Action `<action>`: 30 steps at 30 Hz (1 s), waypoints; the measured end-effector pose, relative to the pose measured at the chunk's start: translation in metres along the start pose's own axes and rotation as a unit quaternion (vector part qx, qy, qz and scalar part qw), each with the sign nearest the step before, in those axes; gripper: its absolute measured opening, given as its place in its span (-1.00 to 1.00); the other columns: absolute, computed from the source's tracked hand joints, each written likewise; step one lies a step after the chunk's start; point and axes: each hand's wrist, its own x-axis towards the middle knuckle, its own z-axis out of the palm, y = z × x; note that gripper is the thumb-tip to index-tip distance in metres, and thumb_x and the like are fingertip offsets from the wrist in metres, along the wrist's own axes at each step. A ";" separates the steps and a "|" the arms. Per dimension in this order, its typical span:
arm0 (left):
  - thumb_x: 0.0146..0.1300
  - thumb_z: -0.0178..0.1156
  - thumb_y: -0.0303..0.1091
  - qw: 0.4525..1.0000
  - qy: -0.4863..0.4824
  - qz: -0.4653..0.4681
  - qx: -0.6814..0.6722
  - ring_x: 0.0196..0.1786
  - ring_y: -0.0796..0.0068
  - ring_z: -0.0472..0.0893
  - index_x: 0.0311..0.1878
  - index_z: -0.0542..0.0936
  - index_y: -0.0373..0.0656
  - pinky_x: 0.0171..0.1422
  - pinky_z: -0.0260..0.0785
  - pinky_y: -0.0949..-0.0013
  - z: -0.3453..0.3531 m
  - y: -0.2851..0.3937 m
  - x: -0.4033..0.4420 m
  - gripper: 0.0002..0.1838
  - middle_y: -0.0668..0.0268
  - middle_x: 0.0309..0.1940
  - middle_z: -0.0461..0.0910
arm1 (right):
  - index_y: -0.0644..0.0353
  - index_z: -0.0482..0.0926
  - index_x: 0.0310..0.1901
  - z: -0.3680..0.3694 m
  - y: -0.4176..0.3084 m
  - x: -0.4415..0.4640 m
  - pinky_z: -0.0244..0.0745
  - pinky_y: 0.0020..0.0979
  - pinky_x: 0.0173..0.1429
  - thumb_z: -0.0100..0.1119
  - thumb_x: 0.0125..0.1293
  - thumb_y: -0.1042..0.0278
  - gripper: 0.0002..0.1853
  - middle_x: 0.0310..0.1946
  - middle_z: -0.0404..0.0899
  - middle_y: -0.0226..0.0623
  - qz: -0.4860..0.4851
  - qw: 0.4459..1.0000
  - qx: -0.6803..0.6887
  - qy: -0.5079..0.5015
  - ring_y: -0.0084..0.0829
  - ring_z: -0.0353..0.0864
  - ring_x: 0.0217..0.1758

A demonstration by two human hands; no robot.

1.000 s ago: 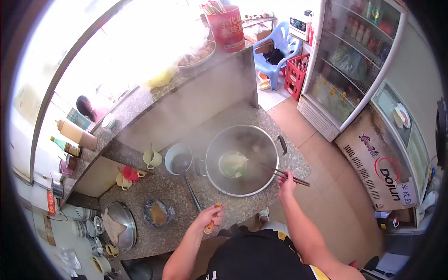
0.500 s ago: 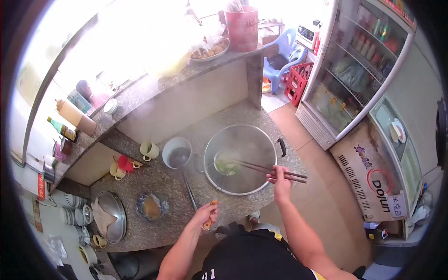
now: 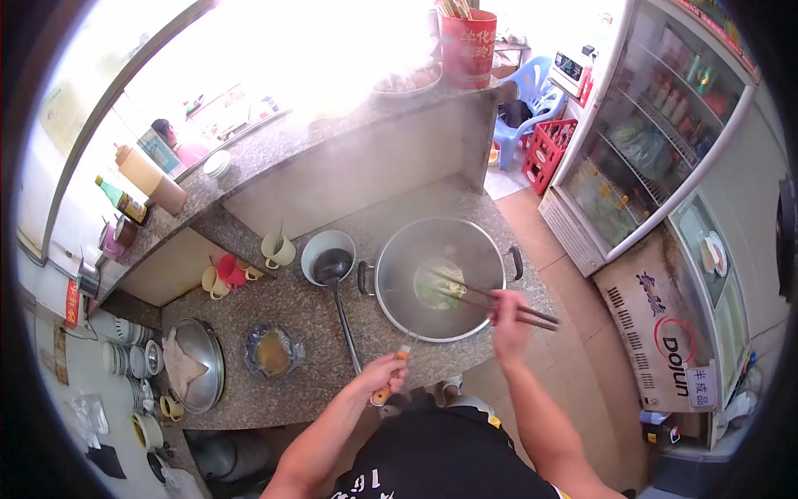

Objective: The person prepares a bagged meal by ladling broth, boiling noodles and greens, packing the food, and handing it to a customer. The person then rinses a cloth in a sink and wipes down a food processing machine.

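Steam rises from a large two-handled metal pot [image 3: 482, 324] on the stone counter. My left hand [image 3: 384, 376] is closed around the wooden handle of a strainer [image 3: 402, 353], whose thin shaft reaches over the pot's near rim. Noodles and greens [image 3: 440, 287] lie in the strainer's round basket inside the pot, blurred by steam. In my right hand [image 3: 509, 324] is a pair of long dark chopsticks [image 3: 539, 318], their tips down at the noodles. Left of the pot, a black ladle [image 3: 333, 266] rests in a white bowl [image 3: 310, 247], its handle across the counter.
Cups [image 3: 278, 251], a bagged bowl of sauce [image 3: 273, 353] and a metal basin with a cloth [image 3: 214, 366] stand left. The raised ledge [image 3: 274, 162] runs behind, holding bottles and a red bucket [image 3: 468, 50]. A glass-door fridge [image 3: 648, 137] is at right. A person [image 3: 187, 148] is beyond the ledge.
The view has shifted, so the counter items sit differently in frame. My right hand has moved the chopsticks to the noodles in the strainer. My left hand keeps hold of the strainer's handle.
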 end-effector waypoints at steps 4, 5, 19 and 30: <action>0.61 0.07 -0.36 1.000 -0.003 -0.001 0.022 -0.57 0.67 0.33 0.42 0.47 -0.11 -0.51 0.22 0.50 0.000 -0.008 0.007 -0.62 0.45 -0.39 0.44 | 0.27 0.69 -0.16 0.059 0.035 -0.004 0.52 -0.40 -0.32 0.15 0.63 0.37 -0.79 -0.31 0.63 -0.31 -0.232 0.962 -0.121 -0.077 -0.56 0.59 -0.39; 0.61 0.07 -0.36 0.999 0.002 0.001 0.036 -0.57 0.67 0.32 0.42 0.46 -0.11 -0.50 0.22 0.50 0.002 -0.009 0.006 -0.61 0.45 -0.39 0.43 | 0.30 0.69 -0.20 0.065 0.038 -0.007 0.54 -0.39 -0.33 0.16 0.61 0.40 -0.79 -0.32 0.63 -0.28 -0.219 0.964 -0.124 -0.090 -0.54 0.59 -0.42; 0.65 0.00 -0.37 0.994 -0.084 -0.003 -0.064 -0.55 0.71 0.31 0.46 0.41 -0.16 -0.51 0.18 0.56 -0.026 -0.006 -0.002 -0.61 0.47 -0.39 0.41 | 0.12 0.63 -0.12 -0.093 0.011 0.018 0.26 -0.60 -0.44 -0.03 0.71 -0.06 -0.58 -0.41 0.39 -0.52 0.083 0.937 0.133 0.311 -0.68 0.35 -0.50; 0.67 0.01 -0.33 0.989 -0.053 -0.051 0.131 -0.57 0.76 0.28 0.52 0.39 -0.18 -0.54 0.13 0.58 -0.046 0.073 -0.083 -0.55 0.50 -0.39 0.38 | 0.15 0.64 0.02 -0.099 0.106 0.038 0.29 -0.60 -0.45 -0.03 0.73 0.01 -0.62 -0.23 0.55 -0.42 0.159 0.961 0.121 0.192 -0.67 0.41 -0.46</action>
